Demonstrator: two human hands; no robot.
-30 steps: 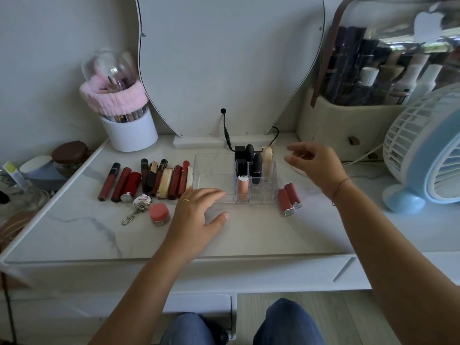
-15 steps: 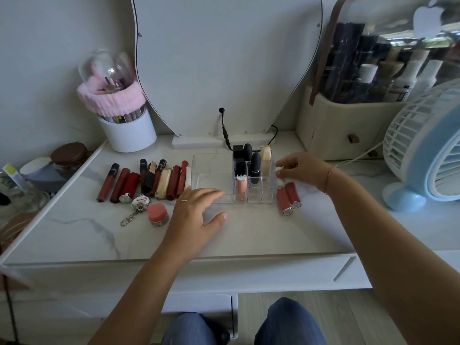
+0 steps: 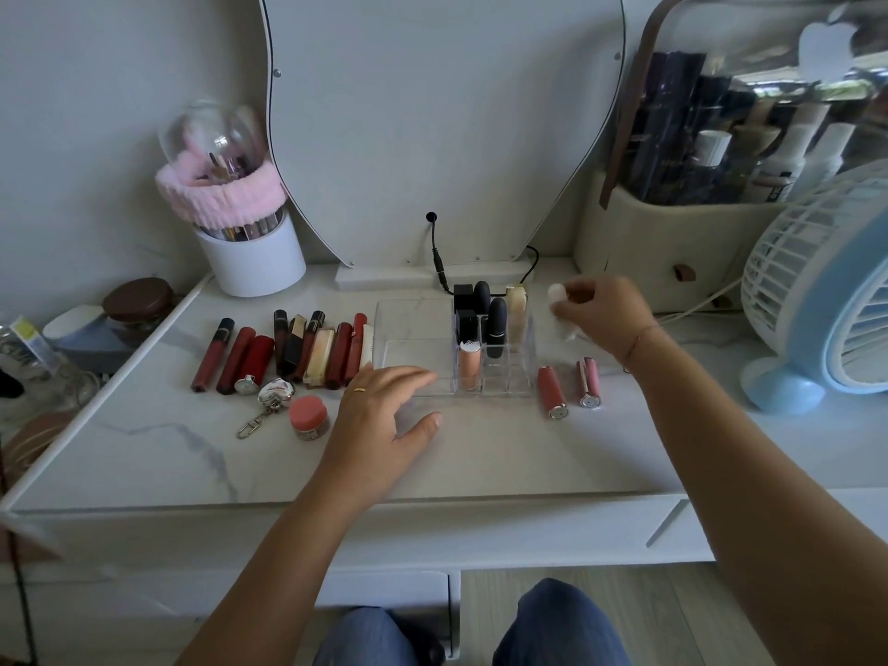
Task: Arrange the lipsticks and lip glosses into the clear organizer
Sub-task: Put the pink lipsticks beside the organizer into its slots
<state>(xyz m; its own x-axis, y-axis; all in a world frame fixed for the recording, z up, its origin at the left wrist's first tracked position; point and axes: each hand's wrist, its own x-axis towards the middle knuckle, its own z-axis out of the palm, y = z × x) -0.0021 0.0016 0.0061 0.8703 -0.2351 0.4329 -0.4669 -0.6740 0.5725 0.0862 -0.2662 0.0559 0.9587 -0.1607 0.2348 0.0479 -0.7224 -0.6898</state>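
Observation:
The clear organizer (image 3: 413, 324) sits mid-table with several black, cream and peach tubes upright in its right-hand slots. My left hand (image 3: 379, 415) lies flat with fingers spread against its front left edge. My right hand (image 3: 603, 312) is just right of the organizer, closed around a white tube (image 3: 557, 300) lifted off the table. Two pink-red lipsticks (image 3: 552, 391) lie in front of that hand. A row of red, dark and cream lipsticks and glosses (image 3: 293, 350) lies left of the organizer.
A pink-lidded jar (image 3: 308, 416) and a keychain (image 3: 269, 398) lie near my left hand. A white brush cup (image 3: 252, 257) stands back left, a mirror base (image 3: 384, 278) behind, a cream storage case (image 3: 672, 247) and a blue fan (image 3: 817, 300) at right.
My right hand dropped from above the table to the spot right of the organizer, took hold of the white tube and has lifted it. My left hand stayed put.

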